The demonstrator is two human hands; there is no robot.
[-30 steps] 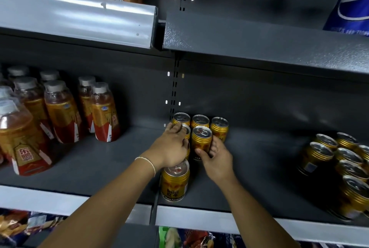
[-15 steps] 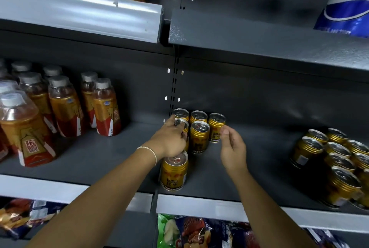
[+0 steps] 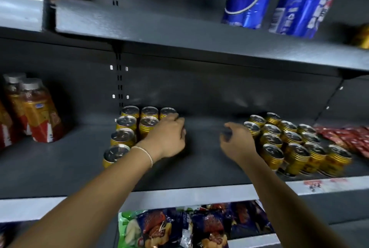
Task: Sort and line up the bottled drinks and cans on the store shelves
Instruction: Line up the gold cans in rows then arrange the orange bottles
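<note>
Gold cans stand in two lots on the grey shelf (image 3: 199,169) — a small tidy block (image 3: 127,122) at the left and a loose crowd (image 3: 287,137) well apart at the right, with bare shelf between. My left hand (image 3: 167,137) rests against the right edge of the small block, fingers curled down beside the second row; whether they close round a can under the palm I cannot tell. My right hand (image 3: 237,141) hangs just beside the nearest cans of the loose crowd, fingers loosely curled and, as far as the blur lets me see, holding nothing. I judge that I am partway through carrying cans across, one lot feeding the other: the block has three at the back, two in the next row, then a single file toward the front, so its rows need filling. The next move, I think, calls for a firm grip round one near can at the right — lifted straight up so its neighbours do not tip — then setting it flush in the gap by my left hand.
</note>
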